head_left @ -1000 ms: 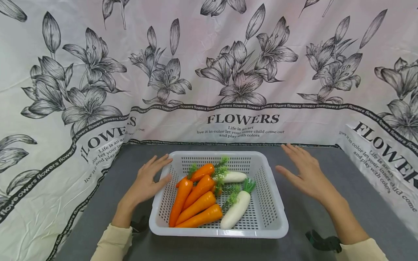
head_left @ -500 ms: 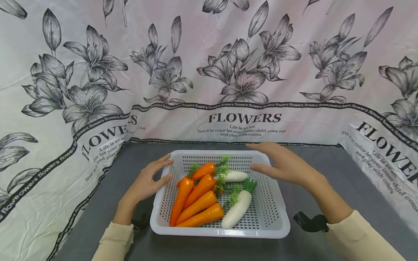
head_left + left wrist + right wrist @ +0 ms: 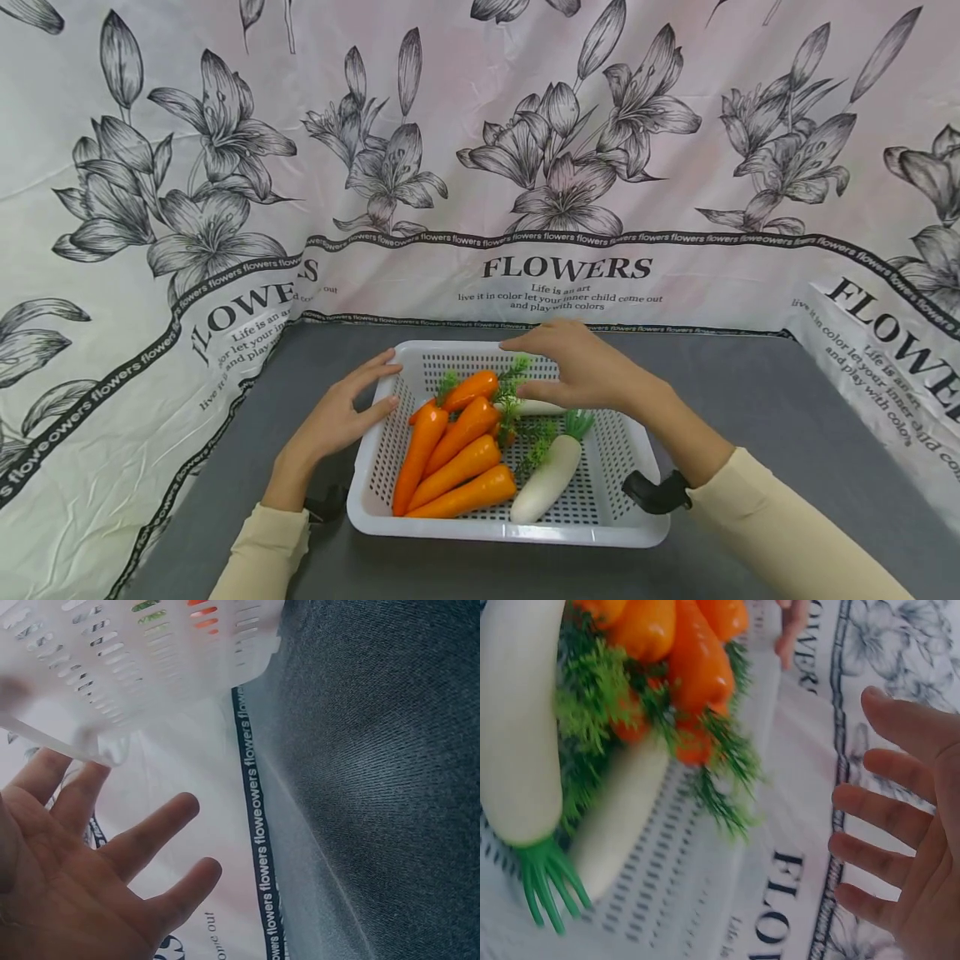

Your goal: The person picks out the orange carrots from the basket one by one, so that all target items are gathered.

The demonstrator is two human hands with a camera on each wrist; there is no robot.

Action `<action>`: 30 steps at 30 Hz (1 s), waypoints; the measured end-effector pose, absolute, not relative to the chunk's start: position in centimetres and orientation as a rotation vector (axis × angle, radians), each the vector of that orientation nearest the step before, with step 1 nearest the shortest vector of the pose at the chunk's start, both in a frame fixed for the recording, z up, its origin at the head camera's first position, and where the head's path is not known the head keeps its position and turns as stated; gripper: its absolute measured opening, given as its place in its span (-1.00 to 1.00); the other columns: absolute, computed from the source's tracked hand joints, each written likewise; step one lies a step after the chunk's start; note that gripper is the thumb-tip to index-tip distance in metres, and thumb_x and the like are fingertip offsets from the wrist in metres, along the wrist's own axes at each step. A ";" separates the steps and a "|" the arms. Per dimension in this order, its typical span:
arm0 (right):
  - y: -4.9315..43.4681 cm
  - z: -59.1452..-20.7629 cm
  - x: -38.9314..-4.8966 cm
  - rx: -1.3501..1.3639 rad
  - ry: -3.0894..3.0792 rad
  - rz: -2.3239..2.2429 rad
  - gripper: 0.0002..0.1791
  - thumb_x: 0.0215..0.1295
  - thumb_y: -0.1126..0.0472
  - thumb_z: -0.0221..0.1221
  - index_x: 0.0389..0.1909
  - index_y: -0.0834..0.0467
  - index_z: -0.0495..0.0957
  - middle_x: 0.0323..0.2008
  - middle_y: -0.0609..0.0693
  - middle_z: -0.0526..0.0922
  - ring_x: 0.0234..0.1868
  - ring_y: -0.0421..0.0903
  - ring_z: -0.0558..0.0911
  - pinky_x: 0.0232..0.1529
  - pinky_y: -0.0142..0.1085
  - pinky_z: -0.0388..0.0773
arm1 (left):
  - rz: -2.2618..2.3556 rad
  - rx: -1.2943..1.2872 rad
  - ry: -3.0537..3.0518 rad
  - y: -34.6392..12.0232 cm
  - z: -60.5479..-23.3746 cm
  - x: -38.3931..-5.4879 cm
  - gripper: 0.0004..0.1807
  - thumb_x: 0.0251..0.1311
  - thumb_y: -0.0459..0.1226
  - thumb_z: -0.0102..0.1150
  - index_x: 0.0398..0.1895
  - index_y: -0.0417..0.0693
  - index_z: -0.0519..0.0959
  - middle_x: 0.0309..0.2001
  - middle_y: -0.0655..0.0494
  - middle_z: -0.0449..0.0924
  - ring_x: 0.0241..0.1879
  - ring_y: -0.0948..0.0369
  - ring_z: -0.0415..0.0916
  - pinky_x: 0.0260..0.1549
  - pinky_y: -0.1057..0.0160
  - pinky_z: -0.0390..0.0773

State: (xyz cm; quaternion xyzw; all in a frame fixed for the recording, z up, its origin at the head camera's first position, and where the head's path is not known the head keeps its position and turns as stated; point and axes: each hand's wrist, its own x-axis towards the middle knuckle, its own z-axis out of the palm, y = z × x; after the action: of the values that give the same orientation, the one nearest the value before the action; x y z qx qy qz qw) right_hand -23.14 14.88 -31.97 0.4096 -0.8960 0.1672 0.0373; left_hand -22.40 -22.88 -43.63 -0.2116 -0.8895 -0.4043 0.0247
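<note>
A white plastic basket with slotted walls holds several orange carrots on its left side. Two white radishes lie to their right: the front radish has a green top, and the back radish is partly hidden by my right hand. My left hand rests its fingertips at the left rim, fingers spread; the left wrist view shows the basket wall above them. Over the back of the basket hovers my right hand, fingers extended and holding nothing. Feathery carrot leaves lie near it.
The basket stands on a dark grey tabletop. Behind and at both sides hangs a white cloth printed with flowers and lettering. A black strap piece sits at the right wrist, over the basket's front right corner.
My right hand has moved left from beside the basket's right edge to above its back part. The left hand stays at the left rim, and the vegetables have not moved.
</note>
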 end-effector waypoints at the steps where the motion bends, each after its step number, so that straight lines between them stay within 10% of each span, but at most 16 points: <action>1: 14.4 -32.2 -23.3 1.268 -2.744 0.501 -0.39 0.28 -0.07 0.36 0.34 -0.02 0.54 0.24 -0.06 0.66 0.28 0.05 0.54 0.29 0.14 0.41 | -1.253 -0.656 -2.754 -22.9 -43.6 -22.4 -0.42 0.41 -0.01 0.19 0.45 0.15 0.42 0.62 0.20 0.11 0.56 -0.13 0.11 0.26 -0.33 0.42; 30: 8.1 -37.8 -24.2 1.403 -2.952 0.348 -0.54 0.24 0.08 0.39 0.19 -0.09 0.66 0.27 -0.10 0.64 0.32 0.04 0.42 0.39 0.21 0.23 | -1.251 -0.635 -2.763 -22.8 -43.2 -22.0 -0.42 0.39 -0.01 0.19 0.44 0.15 0.43 0.62 0.19 0.11 0.54 -0.15 0.16 0.01 -0.09 0.68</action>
State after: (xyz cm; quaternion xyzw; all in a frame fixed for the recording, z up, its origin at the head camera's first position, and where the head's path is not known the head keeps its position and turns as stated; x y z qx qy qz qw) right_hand -24.16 8.12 -37.75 0.4257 -0.8958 0.1057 -0.0727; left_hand -22.05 -22.76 -43.21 -0.2048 -0.8914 -0.4036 0.0213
